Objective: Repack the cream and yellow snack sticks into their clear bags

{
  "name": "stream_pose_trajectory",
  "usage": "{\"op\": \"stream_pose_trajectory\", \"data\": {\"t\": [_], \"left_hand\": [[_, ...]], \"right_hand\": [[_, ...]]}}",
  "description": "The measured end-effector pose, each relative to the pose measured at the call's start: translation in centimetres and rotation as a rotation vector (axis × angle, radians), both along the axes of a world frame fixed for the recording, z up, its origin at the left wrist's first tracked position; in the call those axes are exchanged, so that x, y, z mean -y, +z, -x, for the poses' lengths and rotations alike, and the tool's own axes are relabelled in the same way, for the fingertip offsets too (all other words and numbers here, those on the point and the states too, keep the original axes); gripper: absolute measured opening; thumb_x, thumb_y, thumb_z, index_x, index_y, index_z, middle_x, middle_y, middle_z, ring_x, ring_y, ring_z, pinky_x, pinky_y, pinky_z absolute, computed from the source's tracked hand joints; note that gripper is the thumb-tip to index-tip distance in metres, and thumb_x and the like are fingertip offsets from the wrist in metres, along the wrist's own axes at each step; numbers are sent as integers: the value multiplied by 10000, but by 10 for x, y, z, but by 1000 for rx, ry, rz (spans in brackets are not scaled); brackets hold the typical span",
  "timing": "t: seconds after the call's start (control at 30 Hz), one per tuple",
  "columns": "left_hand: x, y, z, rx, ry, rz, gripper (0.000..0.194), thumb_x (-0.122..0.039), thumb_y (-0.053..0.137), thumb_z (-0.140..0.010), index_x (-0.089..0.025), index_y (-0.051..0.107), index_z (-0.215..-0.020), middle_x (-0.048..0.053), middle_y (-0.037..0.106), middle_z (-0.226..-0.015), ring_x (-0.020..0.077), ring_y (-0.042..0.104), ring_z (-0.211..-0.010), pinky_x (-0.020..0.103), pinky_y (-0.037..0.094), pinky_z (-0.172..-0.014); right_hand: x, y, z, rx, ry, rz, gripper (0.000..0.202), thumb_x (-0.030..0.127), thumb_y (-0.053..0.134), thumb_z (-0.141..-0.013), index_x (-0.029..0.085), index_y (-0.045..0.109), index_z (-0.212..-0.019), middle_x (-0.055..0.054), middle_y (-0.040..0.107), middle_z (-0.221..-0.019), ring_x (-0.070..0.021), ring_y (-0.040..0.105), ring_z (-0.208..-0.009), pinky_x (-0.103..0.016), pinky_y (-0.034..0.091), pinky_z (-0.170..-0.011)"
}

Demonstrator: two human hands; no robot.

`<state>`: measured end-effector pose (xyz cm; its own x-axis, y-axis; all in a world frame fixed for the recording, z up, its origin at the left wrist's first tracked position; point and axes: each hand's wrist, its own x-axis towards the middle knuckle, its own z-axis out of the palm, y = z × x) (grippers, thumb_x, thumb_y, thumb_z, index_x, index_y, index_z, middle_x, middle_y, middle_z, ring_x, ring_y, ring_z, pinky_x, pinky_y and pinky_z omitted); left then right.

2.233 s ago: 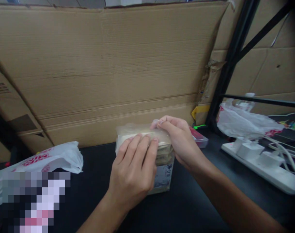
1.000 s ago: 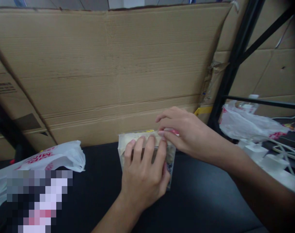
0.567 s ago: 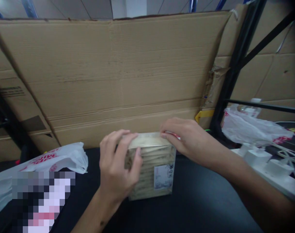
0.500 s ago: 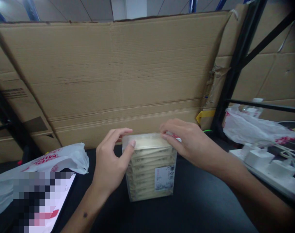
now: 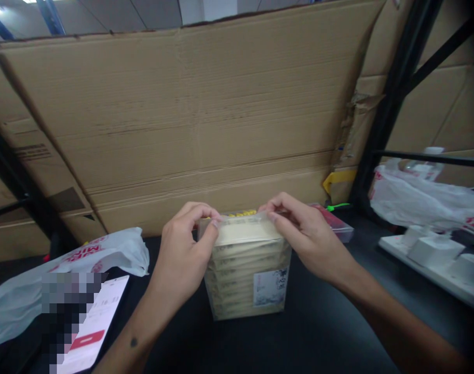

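A clear-wrapped pack of stacked cream-coloured packets (image 5: 244, 283) stands upright on the black surface, a white label with dark characters on its front lower right. My left hand (image 5: 188, 244) is closed at the top left corner, thumb and fingers pinching the clear wrapper. At the top right, my right hand (image 5: 305, 234) pinches the wrapper's edge between thumb and fingers. The film looks drawn up between the two hands. Part of the pack's far side is hidden.
Behind my right hand lies a clear and red plastic case (image 5: 340, 226). A phone (image 5: 98, 322) and a white plastic bag (image 5: 116, 252) are at left. At right are a power strip (image 5: 427, 259) and another bag (image 5: 423, 195). A cardboard wall (image 5: 205, 114) closes the back.
My left fingers have closed from a looser hold onto the wrapper's top edge. My right fingers have shifted along the top, and the red case behind has come into view. The camera view has tilted slightly.
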<state>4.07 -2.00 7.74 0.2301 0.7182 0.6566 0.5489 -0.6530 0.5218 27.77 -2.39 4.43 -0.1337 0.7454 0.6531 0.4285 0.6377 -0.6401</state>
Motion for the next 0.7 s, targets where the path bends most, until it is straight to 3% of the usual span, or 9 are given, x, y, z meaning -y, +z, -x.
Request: {"op": "stream_pose_trajectory", "data": {"t": [0.4,0.5,0.7], "left_hand": [[3,5,-1,-170,106,-149,171,-190,589,-929,-204,726,-827,48,705,-987,241,643,-939,420,484,-864],[5,11,9,-252,37,-211,182,-184,602,-941,-214,768,-872,41,744,-977,220,671,-910,387,510,-850],[9,13,33,-438,-135,-334,279,-229,597,-989,-231,788,-1192,87,761,-1174,232,691,-1053,381,546,-909]], "right_hand": [[2,4,4,14,-16,-8,135,214,490,-1004,204,623,-978,-28,694,-896,-196,621,-825,-326,403,-699],[5,4,2,8,1,0,153,216,493,-1008,209,644,-982,-36,723,-954,-204,643,-860,-328,422,-713],[8,-1,-2,8,-19,-69,141,370,663,-964,230,677,-957,-58,756,-1060,-256,677,-995,-376,478,-857]]}}
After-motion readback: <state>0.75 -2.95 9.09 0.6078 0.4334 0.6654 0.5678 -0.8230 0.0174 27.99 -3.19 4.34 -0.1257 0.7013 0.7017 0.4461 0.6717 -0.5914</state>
